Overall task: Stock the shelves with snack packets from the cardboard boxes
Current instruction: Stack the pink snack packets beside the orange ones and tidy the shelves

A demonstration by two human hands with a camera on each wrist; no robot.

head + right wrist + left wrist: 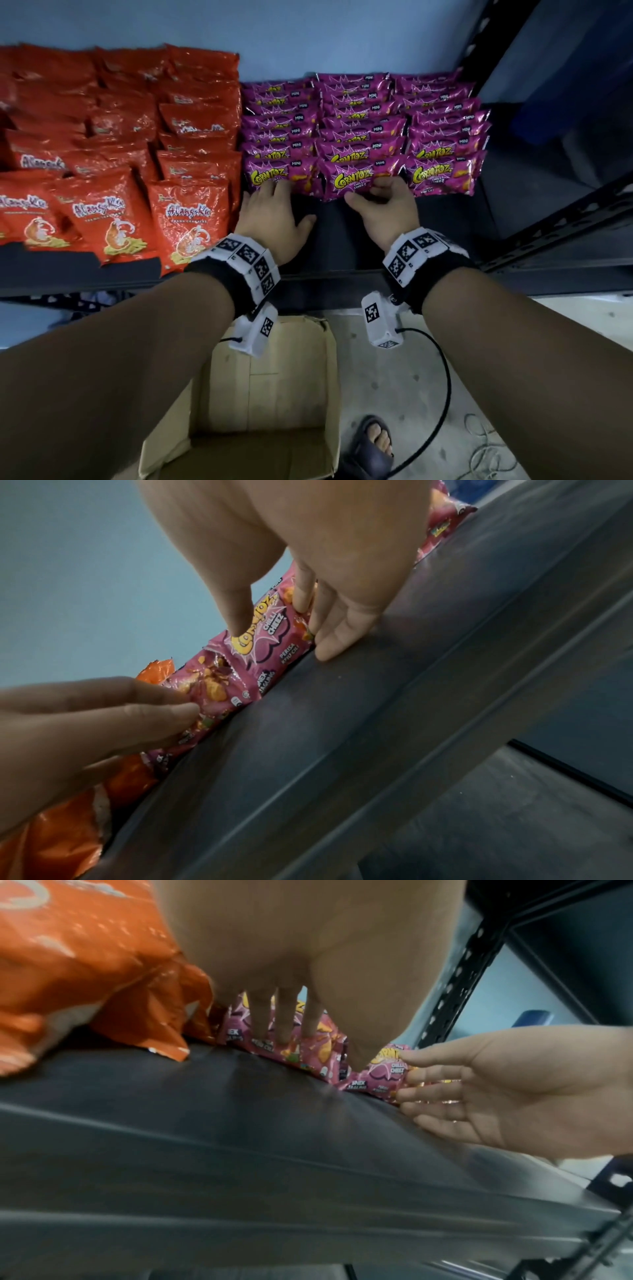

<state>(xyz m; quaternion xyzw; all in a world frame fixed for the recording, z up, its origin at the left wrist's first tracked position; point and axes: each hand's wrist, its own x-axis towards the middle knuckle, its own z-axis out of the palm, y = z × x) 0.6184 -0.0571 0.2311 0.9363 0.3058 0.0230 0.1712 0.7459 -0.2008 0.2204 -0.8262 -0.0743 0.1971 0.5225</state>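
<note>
Head view: my left hand (274, 212) lies flat-fingered on the front-left purple packet (279, 176), my right hand (383, 205) pinches the middle one (352, 180) at twelve o'clock on the shelf (342, 240), rows full, cardboard box (267, 394) at six o'clock looks empty, so stocking seems nearly finished.

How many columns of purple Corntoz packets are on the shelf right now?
3 columns of purple Corntoz packets, side by side right of the orange packets: left column by the left hand, middle column by the right hand, right column near the shelf upright. Packets overlap; some are hidden.
</note>
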